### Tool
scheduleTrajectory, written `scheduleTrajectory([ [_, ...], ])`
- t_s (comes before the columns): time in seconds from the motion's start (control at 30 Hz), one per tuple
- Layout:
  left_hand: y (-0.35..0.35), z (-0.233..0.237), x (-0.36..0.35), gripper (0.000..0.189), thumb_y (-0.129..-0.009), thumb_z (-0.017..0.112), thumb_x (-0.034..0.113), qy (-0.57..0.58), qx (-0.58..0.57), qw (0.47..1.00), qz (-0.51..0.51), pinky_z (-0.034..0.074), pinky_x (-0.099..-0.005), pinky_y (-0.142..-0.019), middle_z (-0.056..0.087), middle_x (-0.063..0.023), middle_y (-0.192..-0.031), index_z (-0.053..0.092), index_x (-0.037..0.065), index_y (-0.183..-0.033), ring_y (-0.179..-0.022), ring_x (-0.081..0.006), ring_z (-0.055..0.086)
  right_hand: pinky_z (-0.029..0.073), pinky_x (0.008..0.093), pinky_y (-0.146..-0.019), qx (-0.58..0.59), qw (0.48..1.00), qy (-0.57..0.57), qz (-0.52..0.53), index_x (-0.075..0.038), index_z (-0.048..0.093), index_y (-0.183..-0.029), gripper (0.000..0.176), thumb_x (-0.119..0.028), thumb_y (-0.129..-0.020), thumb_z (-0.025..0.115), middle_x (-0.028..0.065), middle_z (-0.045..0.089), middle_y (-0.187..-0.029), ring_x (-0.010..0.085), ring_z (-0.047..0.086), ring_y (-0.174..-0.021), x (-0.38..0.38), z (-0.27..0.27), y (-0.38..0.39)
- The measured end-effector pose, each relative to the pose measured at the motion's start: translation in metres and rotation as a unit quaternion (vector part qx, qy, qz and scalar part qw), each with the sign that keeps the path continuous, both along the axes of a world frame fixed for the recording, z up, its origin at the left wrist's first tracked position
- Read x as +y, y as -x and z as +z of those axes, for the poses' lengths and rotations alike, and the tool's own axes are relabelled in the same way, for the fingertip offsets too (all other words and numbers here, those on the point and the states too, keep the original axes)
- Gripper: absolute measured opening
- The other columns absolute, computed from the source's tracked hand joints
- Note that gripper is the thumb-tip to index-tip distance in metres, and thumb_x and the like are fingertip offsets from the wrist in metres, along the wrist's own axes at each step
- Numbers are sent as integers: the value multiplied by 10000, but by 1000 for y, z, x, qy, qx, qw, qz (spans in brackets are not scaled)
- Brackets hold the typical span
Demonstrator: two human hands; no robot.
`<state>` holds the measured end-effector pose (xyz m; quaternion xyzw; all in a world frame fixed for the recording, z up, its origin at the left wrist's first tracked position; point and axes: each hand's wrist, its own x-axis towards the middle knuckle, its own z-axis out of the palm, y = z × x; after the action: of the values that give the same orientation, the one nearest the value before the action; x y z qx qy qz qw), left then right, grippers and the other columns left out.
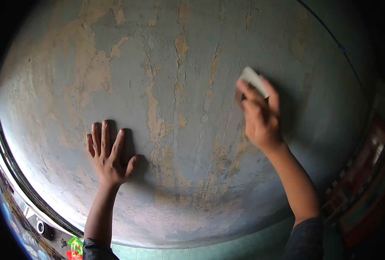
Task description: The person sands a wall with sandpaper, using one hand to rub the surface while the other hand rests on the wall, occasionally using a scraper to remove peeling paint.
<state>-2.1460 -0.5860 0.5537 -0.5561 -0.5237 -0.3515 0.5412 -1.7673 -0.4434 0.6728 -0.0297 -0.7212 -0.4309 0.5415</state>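
Observation:
A grey wall (158,99) with flaking paint and tan bare patches fills most of the head view. My left hand (110,158) lies flat against its lower left part, fingers spread and holding nothing. Higher up on the right, my right hand (262,117) grips a pale folded piece of sandpaper (254,81) between thumb and fingers, close against the wall. Motion blurs this hand slightly, and its fingers hide part of the sandpaper.
A dark cable (327,30) runs down the upper right of the wall. Pale green tiles (175,254) line the floor below. At lower left are a dark round object with a white ring (40,227) and green and red items (74,247). Reddish furniture (366,160) stands in shadow at right.

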Motion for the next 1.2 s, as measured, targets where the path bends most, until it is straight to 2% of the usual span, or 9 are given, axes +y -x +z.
scheduleTrajectory([
  [0.07,1,-2,2,692,-941,523,629,-4,-5,1000,-5,75,-572,-1243,363,-209,-1624,559,200,-1483,-1541,-430,234,453,520,-1074,19,999,25,-13,-62,509,-972,144,50,-931,588,148,680,-1329,405,653,-1177,-11,-3,2],
  [0.13,-2,2,-1,719,-969,496,585,-12,14,1000,10,98,-598,-1233,328,-216,-1641,470,146,-1539,-1544,-426,231,490,484,-1083,-75,997,13,-8,-108,527,-979,163,-37,-930,665,107,698,-1298,369,588,-1279,-13,-26,17],
  [0.2,0,0,1,691,-948,524,604,-10,-5,1000,-5,76,-576,-1243,349,-202,-1633,531,191,-1502,-1547,-421,224,506,454,-1092,-120,992,-25,-8,-128,535,-967,184,-87,-917,707,72,705,-1285,348,544,-1331,-13,-33,26],
  [0.27,1,-2,0,678,-936,539,615,-7,-12,1000,-11,63,-563,-1249,360,-195,-1630,564,212,-1481,-1549,-418,221,516,431,-1098,-120,991,-52,-26,-138,535,-950,214,-127,-898,743,41,704,-1285,337,513,-1360,-11,-11,21],
  [0.37,3,-1,0,676,-934,541,615,-4,-7,1000,-10,57,-559,-1251,360,-193,-1630,573,209,-1473,-1549,-416,219,552,417,-1058,-22,997,3,-79,-141,535,-924,245,-174,-871,772,12,689,-1289,337,557,-1312,-23,13,13],
  [0.57,3,0,1,662,-928,556,589,-4,-9,1000,-12,53,-555,-1252,359,-194,-1631,577,207,-1469,-1552,-416,212,630,383,-928,-85,995,-18,-46,-142,546,-948,208,-161,-891,745,-1,712,-1238,348,569,-1295,-25,-4,26],
  [0.63,1,-1,-2,662,-922,565,577,1,-9,1000,-9,54,-558,-1251,358,-195,-1631,574,208,-1471,-1552,-416,212,625,380,-928,-46,997,-5,-55,-142,542,-951,211,-176,-892,742,10,709,-1248,346,568,-1296,-26,10,21],
  [1.03,1,-3,1,662,-911,587,564,-8,-11,1000,-12,60,-575,-1249,357,-197,-1629,566,219,-1476,-1551,-417,211,638,347,-915,-78,995,-45,-43,-167,547,-960,203,-190,-905,741,2,686,-1269,312,579,-1276,-19,3,29],
  [1.2,1,-2,1,690,-951,535,557,-18,9,1000,-4,94,-592,-1241,344,-197,-1637,498,172,-1522,-1546,-418,229,648,389,-920,-62,997,-38,-32,-152,535,-965,271,-171,-863,784,26,687,-1273,375,595,-1263,-19,2,28],
])
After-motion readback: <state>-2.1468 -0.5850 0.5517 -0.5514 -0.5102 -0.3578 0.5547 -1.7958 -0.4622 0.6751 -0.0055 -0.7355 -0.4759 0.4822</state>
